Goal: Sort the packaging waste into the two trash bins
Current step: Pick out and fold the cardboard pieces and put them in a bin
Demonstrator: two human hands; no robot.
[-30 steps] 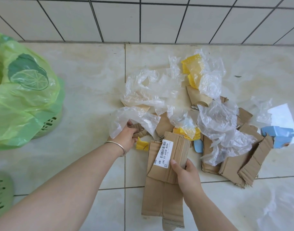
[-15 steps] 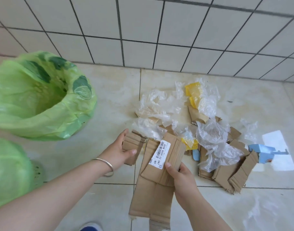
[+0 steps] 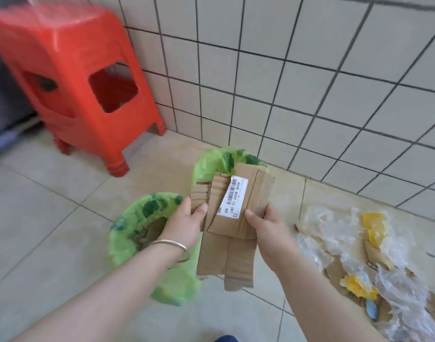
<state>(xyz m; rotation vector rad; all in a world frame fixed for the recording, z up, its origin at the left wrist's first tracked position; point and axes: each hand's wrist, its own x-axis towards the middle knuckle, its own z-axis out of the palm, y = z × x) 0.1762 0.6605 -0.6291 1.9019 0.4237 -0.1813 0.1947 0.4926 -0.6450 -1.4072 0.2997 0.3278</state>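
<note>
Clearly "4508 B009-33 ON7 N9" on hand-held cardboard label

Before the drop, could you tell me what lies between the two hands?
In the head view, only the cardboard stack spans between left hand and right hand; both grip it.

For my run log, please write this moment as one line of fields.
left hand: holds folded cardboard | right hand: holds labelled cardboard | position: above two green-lined bins | plastic pile: on floor
</note>
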